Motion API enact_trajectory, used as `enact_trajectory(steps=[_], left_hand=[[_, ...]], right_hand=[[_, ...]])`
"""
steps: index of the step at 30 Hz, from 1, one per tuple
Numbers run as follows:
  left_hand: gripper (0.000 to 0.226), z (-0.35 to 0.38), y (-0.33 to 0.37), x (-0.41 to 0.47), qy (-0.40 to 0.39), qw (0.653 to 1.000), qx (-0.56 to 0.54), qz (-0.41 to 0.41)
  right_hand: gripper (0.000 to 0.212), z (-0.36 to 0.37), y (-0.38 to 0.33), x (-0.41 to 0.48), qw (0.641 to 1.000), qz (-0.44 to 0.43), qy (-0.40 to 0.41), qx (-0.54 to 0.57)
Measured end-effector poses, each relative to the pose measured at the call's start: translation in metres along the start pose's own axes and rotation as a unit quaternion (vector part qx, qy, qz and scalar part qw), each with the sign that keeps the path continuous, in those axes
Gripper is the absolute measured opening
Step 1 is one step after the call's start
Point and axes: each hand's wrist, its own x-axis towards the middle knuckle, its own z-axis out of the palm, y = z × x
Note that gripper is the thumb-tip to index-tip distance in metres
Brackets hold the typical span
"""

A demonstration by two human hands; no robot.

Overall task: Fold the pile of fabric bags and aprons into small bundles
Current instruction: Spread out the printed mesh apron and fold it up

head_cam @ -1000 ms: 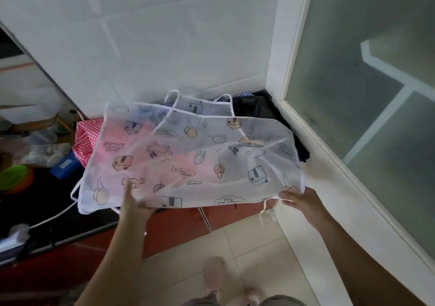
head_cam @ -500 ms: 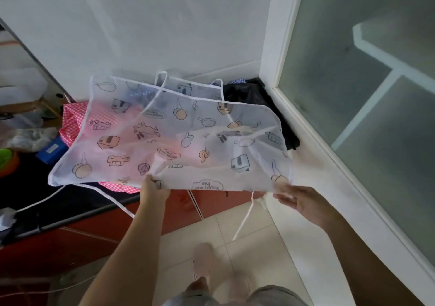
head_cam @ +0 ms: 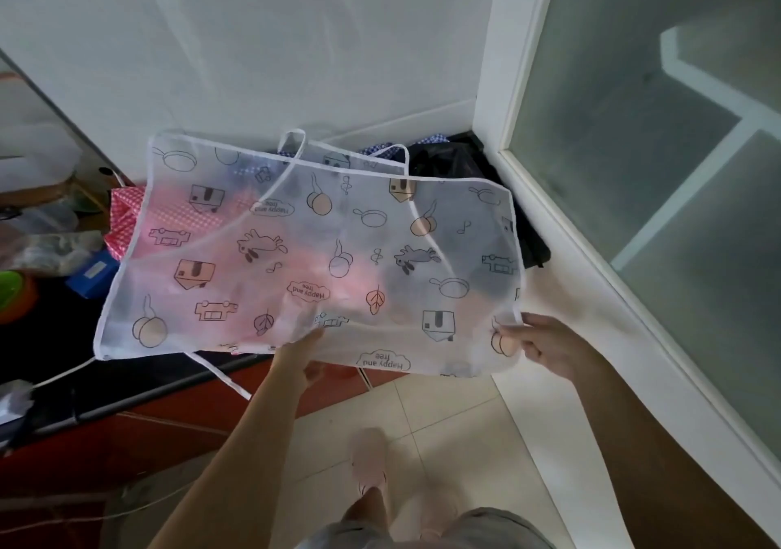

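Note:
A sheer white apron (head_cam: 304, 244) printed with cartoon pans, houses and leaves is held spread out flat above the counter corner. My left hand (head_cam: 300, 354) grips its near edge around the middle, fingers partly hidden under the cloth. At the near right corner my right hand (head_cam: 545, 343) pinches the hem. White tie strings (head_cam: 219, 373) hang off the near left side. Under the apron lies the pile: a red checked fabric (head_cam: 124, 219) at the left, a blue checked piece (head_cam: 427, 140) and a black fabric (head_cam: 469, 159) at the back right.
The dark counter (head_cam: 50, 362) with red cabinet fronts (head_cam: 126, 434) runs left. On it are a blue box (head_cam: 91, 271), a green bowl (head_cam: 10, 290) and plastic bags. A white wall stands behind, a frosted glass door (head_cam: 659, 168) at the right. My feet are on the tiled floor.
The apron has swung and spread wider to the left over the pile. My left hand slid right along the near edge toward the middle; my right hand keeps the right corner.

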Motion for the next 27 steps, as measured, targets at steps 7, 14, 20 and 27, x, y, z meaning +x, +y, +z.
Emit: enact_trajectory(steps=[7, 14, 20, 27], left_hand=[[0.039, -0.003, 0.043, -0.014, -0.047, 0.851, 0.495, 0.171], [0.084, 0.022, 0.116, 0.033, 0.032, 0.674, 0.629, 0.387], [0.111, 0.017, 0.1, 0.076, -0.022, 0.626, 0.715, 0.311], [0.116, 0.016, 0.141, 0.109, 0.012, 0.595, 0.698, 0.399]], right_hand=[[0.03, 0.019, -0.025, 0.02, 0.993, 0.023, 0.009, -0.112], [0.073, 0.033, -0.047, 0.06, 0.908, -0.054, 0.283, -0.305], [0.069, 0.072, -0.111, 0.101, 0.862, -0.203, 0.222, -0.407], [0.054, 0.116, -0.19, 0.16, 0.823, -0.318, 0.149, -0.445]])
